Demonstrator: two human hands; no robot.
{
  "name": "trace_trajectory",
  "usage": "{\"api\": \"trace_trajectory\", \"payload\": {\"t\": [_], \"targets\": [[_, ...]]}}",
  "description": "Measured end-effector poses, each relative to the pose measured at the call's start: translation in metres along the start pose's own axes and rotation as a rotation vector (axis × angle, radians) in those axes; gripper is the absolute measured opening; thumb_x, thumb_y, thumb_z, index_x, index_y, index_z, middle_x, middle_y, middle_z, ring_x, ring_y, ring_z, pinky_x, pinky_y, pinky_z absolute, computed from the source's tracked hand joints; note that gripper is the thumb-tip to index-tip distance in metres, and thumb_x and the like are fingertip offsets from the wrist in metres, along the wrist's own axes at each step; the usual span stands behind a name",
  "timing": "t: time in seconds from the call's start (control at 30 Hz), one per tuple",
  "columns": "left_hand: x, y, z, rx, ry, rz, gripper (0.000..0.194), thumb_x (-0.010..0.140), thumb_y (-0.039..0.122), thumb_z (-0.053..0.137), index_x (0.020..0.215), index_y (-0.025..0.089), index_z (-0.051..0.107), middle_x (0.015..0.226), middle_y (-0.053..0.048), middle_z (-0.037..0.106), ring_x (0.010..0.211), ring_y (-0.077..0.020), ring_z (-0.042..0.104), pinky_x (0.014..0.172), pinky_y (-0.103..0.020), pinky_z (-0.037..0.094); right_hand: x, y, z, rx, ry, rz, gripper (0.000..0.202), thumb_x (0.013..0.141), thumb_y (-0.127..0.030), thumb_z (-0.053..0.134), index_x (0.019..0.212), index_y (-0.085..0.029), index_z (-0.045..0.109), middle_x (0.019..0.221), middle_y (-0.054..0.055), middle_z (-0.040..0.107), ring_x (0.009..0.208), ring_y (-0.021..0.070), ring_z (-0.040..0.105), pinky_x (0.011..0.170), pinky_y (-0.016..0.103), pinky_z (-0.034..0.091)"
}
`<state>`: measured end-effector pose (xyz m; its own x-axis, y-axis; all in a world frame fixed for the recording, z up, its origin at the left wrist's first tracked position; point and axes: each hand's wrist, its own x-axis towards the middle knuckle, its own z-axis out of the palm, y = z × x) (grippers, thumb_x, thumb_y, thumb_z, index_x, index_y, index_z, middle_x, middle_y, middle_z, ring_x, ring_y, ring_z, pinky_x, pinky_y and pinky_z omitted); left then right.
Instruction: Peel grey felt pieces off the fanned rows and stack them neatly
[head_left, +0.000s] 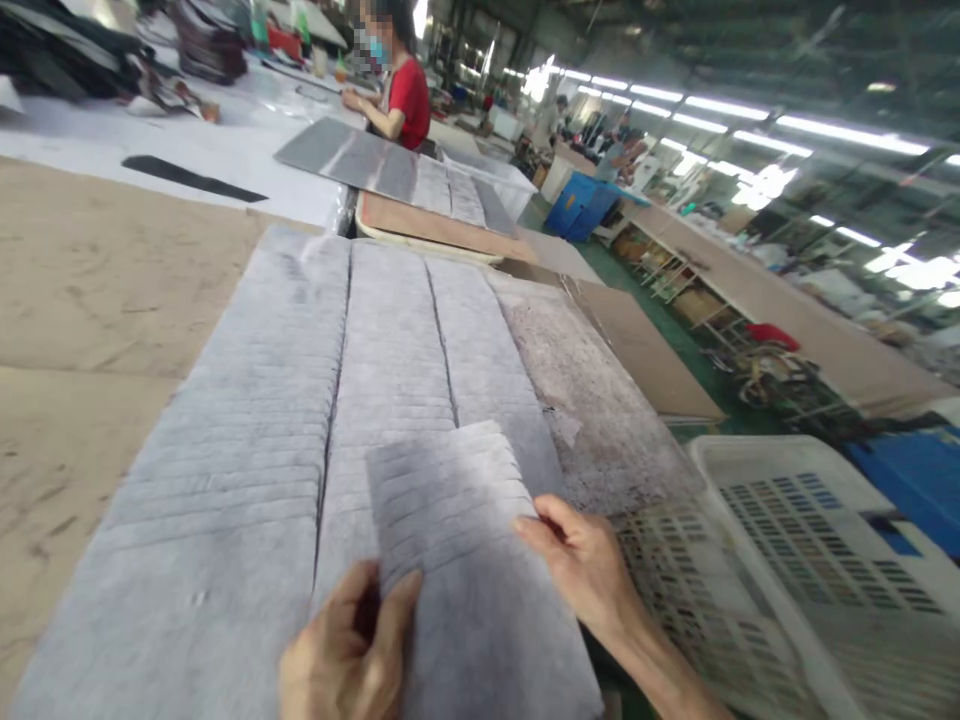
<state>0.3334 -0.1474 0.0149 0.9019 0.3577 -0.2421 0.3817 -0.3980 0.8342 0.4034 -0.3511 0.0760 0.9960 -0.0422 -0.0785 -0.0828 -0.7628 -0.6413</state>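
1. From where I stand, I see a fanned bundle of thin, pale grey, felt-like rectangular sheets (480,580) held up in two bare hands, over the near end of the table.
2. The left hand (349,645) is closed on the bundle's left edge, its thumb lying on top.
3. The right hand (581,560) pinches the opposite edge, thumb uppermost; how its other fingers sit underneath, I can't make out.
4. Beneath and beyond the bundle run three long rows of overlapping pale grey, felt-like sheets (225,450), laid side by side with narrow dark gaps between them.
5. Right of those rows lies a mottled, brownish-white flat board (592,390), and past it a plain brown flat cardboard sheet (649,350).
6. A white, slotted plastic basket (772,446) stands near the right forearm.
7. Wrinkled tan paper (112,290) covers the surface to the left; farther off, a long, tapering black strip (191,178) lies on a white tabletop (285,205).
8. Across from us, a person in a red short-sleeved top (411,105) is at that white tabletop.
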Motion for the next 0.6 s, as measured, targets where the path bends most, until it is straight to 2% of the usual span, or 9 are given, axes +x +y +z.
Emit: {"api": "trace_trajectory", "payload": {"t": [0.1, 0.2, 0.33, 0.5, 0.6], "targets": [[0.022, 0.042, 0.045, 0.007, -0.154, 0.031, 0.036, 0.076, 0.053, 0.050, 0.061, 0.021, 0.055, 0.045, 0.004, 0.048, 0.042, -0.0110, 0.047, 0.044, -0.022, 0.035, 0.011, 0.039, -0.023, -0.004, 0.064, 0.123, 0.028, 0.072, -0.042, 0.052, 0.056, -0.019, 0.050, 0.049, -0.007, 0.032, 0.046, 0.0082, 0.033, 0.042, 0.019, 0.025], [0.034, 0.061, 0.071, 0.065, -0.243, 0.085, 0.032, 0.079, 0.047, 0.046, 0.063, 0.021, 0.056, 0.047, 0.003, 0.051, 0.044, -0.0122, 0.049, 0.046, -0.023, 0.036, 0.019, 0.064, -0.033, 0.003, 0.093, 0.200, 0.030, 0.070, -0.045, 0.053, 0.055, -0.019, 0.051, 0.047, -0.007, 0.032, 0.045, 0.0086, 0.033, 0.041, 0.020, 0.025], [0.041, 0.062, 0.080, 0.155, -0.237, 0.153, 0.031, 0.081, 0.044, 0.043, 0.072, 0.019, 0.059, 0.047, 0.001, 0.052, 0.044, -0.0145, 0.051, 0.048, -0.025, 0.037, 0.028, 0.081, -0.032, 0.015, 0.089, 0.260, 0.030, 0.070, -0.045, 0.053, 0.057, -0.019, 0.052, 0.045, -0.007, 0.033, 0.045, 0.0091, 0.033, 0.041, 0.020, 0.025], [0.046, 0.062, 0.085, 0.266, -0.235, 0.204, 0.028, 0.083, 0.041, 0.044, 0.072, 0.020, 0.059, 0.043, 0.003, 0.049, 0.039, -0.0138, 0.050, 0.044, -0.026, 0.035, 0.036, 0.094, -0.027, 0.007, 0.062, 0.293, 0.028, 0.072, -0.045, 0.053, 0.059, -0.019, 0.053, 0.048, -0.007, 0.037, 0.047, 0.0093, 0.036, 0.043, 0.020, 0.027], [0.044, 0.063, 0.090, 0.307, -0.174, 0.215, 0.025, 0.084, 0.038, 0.043, 0.071, 0.021, 0.057, 0.045, 0.002, 0.051, 0.040, -0.0142, 0.050, 0.045, -0.026, 0.035, 0.037, 0.098, -0.025, -0.002, 0.036, 0.310, 0.029, 0.073, -0.045, 0.054, 0.059, -0.019, 0.050, 0.050, -0.006, 0.036, 0.048, 0.0093, 0.036, 0.044, 0.021, 0.027]]}}
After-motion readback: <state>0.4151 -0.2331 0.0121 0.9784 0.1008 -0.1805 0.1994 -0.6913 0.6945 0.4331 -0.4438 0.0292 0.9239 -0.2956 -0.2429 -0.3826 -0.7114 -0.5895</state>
